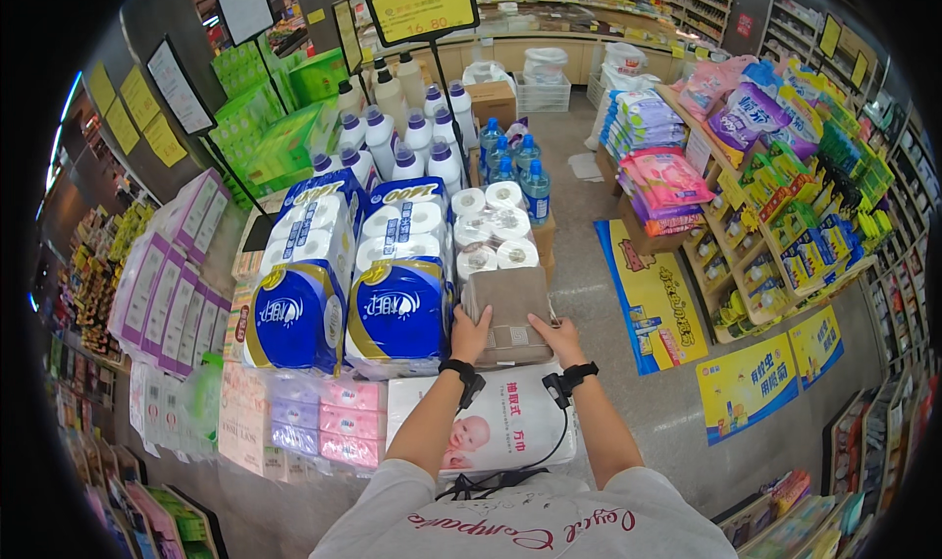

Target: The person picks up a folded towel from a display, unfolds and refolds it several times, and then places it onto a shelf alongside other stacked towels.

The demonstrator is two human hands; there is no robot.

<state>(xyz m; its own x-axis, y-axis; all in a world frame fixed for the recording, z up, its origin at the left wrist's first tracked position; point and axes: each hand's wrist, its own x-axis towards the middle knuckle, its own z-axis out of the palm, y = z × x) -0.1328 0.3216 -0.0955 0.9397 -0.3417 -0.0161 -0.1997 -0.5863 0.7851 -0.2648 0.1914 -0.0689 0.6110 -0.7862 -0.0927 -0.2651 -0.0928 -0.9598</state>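
Both hands grip a brownish-grey rectangular package (508, 301) with a square key pattern near its front edge. My left hand (470, 332) holds its left side, thumb on top; my right hand (561, 338) holds the right side the same way. Behind the package lies a clear-wrapped pack of toilet rolls (491, 228). To the left of my left hand stands a large blue and white pack of toilet rolls (399, 294), with a similar pack (298, 301) beside it. Under my forearms is a white tissue pack (526, 441) printed with a baby.
White bottles with purple caps (408, 143) and blue bottles (535, 183) stand behind the rolls. Purple and pink tissue packs (353, 419) lie front left. A price sign (419, 3) rises on a pole. Across the aisle floor (570, 264) stands a wooden display rack (736, 213).
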